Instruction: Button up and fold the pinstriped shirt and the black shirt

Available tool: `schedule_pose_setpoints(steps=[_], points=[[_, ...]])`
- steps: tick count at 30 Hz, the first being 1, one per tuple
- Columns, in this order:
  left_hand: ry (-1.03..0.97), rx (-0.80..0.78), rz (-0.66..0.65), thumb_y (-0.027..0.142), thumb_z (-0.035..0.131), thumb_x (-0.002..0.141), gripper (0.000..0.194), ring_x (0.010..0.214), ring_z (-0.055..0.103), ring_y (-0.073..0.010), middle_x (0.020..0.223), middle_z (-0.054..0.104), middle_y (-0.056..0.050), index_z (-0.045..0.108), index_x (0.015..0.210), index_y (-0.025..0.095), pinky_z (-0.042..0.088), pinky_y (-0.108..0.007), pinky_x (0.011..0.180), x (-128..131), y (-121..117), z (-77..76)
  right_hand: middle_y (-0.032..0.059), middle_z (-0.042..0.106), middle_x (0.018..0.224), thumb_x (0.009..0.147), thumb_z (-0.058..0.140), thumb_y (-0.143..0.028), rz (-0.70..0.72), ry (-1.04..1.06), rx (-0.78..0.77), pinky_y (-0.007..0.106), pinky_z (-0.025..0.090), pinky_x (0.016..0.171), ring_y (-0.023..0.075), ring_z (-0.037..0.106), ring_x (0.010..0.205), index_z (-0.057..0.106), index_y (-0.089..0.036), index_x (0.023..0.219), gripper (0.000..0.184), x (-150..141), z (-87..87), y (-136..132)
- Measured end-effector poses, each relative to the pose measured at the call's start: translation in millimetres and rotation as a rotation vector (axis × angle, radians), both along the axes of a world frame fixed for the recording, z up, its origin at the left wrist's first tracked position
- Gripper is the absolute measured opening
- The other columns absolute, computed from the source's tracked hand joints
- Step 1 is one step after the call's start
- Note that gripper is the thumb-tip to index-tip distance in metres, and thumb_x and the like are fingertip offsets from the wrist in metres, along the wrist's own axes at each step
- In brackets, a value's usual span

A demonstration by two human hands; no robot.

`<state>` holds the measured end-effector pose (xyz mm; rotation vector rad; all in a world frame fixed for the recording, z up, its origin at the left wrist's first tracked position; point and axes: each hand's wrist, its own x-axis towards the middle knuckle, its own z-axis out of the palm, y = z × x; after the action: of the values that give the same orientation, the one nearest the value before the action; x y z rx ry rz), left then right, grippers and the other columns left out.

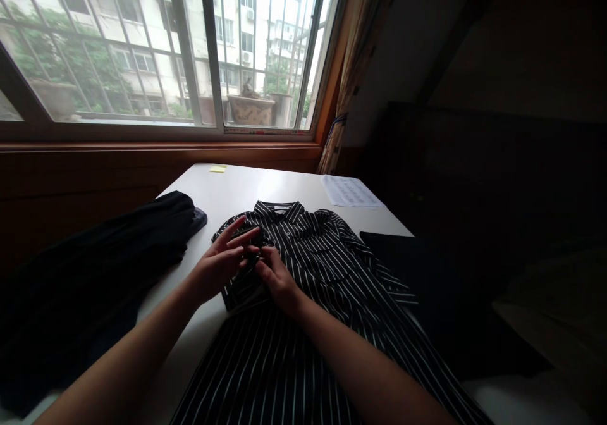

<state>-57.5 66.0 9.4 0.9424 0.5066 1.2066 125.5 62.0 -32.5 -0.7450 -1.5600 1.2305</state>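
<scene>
A black shirt with thin white stripes [327, 257] lies face up, its collar toward the window and its long lower part reaching down to my side of the view. My right hand [279, 281] is closed in a pinch on dark cloth at the sleeve on the left. Just beside it, my left hand [220, 262] has its index and middle fingers stretched out, while the thumb and lower fingers grip a dark bit of the same sleeve. The fingertips of both hands nearly meet, and the exact part of the sleeve between them is too dark to make out.
The shirt rests on a white table [270, 181]. Dark clothing [142, 241] is heaped at the left edge. Printed sheets [351, 191] and a yellow sticky note [217, 169] lie at the far side. A dark flat thing [393, 254] sits right. Behind stands a barred window [256, 52].
</scene>
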Motion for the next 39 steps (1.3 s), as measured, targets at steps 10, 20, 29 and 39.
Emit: schedule_pose_setpoints(steps=[10,20,29,39], points=[[0.076,0.051,0.119,0.012,0.070,0.076,0.056,0.118,0.063,-0.0261,0.146,0.053,-0.009,0.056,0.128,0.026,0.054,-0.032,0.088,7,9,-26.0,0.0005,0.066,0.096,0.080,0.071,-0.031,-0.130,0.117,-0.231,0.033,0.052,0.080,0.0200,0.064,0.092,0.053,-0.026,0.110,0.036,0,-10.1,17],[1.007,0.400,0.519,0.032,0.058,0.085,0.024,0.098,0.063,-0.0249,0.107,0.062,-0.007,0.059,0.106,0.020,0.051,-0.041,0.086,-11,26,-39.4,-0.0011,0.061,0.087,0.078,0.061,-0.028,-0.428,0.169,-0.190,0.031,0.046,0.076,0.0184,0.057,0.081,0.061,-0.024,0.093,0.016,13,-6.9,24],[1.739,0.565,0.483,0.053,0.058,0.087,0.035,0.090,0.060,-0.0289,0.098,0.062,-0.009,0.058,0.101,0.021,0.046,-0.038,0.077,-4,6,-32.1,-0.0015,0.059,0.080,0.078,0.056,-0.029,-0.577,0.094,-0.150,0.030,0.045,0.072,0.0182,0.054,0.075,0.061,-0.024,0.085,0.011,18,-9.9,29],[1.405,0.604,0.425,0.041,0.073,0.077,0.039,0.088,0.055,-0.0285,0.093,0.064,-0.007,0.062,0.110,0.023,0.043,-0.040,0.083,3,10,-50.2,0.0015,0.065,0.091,0.082,0.056,-0.030,-0.577,0.025,-0.082,0.034,0.048,0.080,0.0214,0.058,0.087,0.065,-0.024,0.090,0.013,18,-5.0,25]])
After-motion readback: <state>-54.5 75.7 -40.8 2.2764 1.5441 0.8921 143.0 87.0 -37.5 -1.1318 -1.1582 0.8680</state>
